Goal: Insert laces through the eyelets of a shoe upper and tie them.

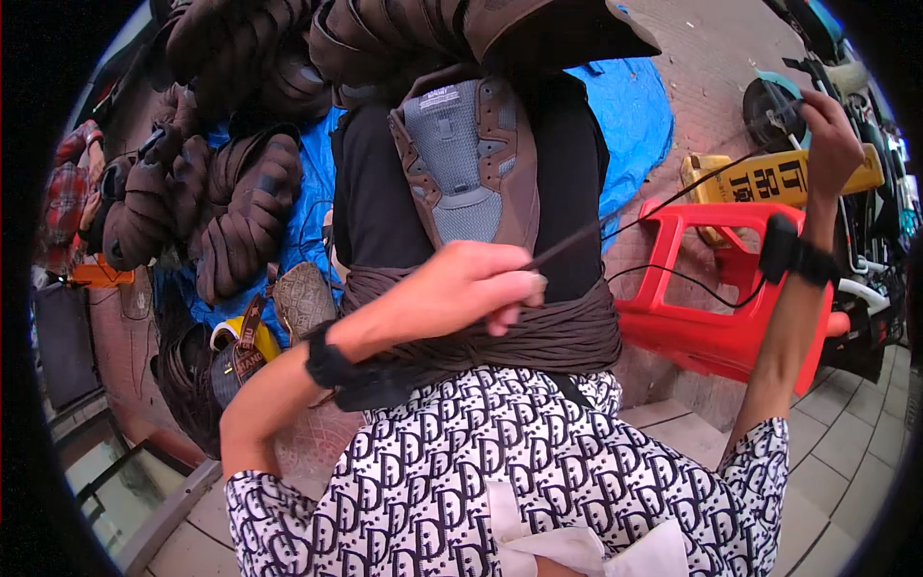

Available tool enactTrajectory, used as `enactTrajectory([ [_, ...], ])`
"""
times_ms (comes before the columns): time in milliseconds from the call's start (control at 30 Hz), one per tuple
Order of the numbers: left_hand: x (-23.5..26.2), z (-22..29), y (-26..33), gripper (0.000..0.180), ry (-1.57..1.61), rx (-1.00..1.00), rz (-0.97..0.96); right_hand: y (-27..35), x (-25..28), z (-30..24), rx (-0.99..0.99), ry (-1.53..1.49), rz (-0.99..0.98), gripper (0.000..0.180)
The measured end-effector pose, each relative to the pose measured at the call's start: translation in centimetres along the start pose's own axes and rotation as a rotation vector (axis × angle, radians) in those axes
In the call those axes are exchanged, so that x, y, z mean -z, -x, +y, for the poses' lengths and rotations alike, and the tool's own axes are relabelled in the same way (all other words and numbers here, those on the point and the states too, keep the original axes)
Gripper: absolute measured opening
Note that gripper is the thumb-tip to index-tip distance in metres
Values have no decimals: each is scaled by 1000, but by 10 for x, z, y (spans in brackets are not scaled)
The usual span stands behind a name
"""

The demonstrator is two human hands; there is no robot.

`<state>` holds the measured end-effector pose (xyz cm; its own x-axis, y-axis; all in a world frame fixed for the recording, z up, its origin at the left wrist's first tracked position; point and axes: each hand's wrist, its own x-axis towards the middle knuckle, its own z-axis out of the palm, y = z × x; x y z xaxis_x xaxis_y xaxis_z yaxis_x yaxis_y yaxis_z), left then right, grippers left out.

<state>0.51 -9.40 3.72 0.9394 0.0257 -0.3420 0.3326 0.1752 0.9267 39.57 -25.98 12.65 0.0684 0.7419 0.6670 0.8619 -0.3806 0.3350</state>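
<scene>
A brown shoelace [577, 237] stretches taut and slanting between my two hands. My left hand [488, 286], closed over my lap, pinches its lower end. Raised far out to the right, my right hand [832, 139] is closed on the upper part of the same lace. Across my thighs lies a brown and grey shoe upper [466, 159], its eyelet sides without a lace; my left hand is just in front of its near end. A thick bundle of brown laces [567, 332] lies across my lap beneath my left hand. Black bands are on both wrists.
Stacks of brown shoe uppers [252, 207] lie at the left and far side on a blue tarp [639, 120]. A red plastic stool [646, 303] stands under my right forearm, a yellow sign [707, 173] beyond it. A person in a plaid sleeve [65, 207] sits far left.
</scene>
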Motion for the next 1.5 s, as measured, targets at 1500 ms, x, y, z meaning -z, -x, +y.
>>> enactTrajectory([
  [1500,4,-25,-15,27,-323,-175,270,-44,-21,-265,-794,-2169,-819,20],
])
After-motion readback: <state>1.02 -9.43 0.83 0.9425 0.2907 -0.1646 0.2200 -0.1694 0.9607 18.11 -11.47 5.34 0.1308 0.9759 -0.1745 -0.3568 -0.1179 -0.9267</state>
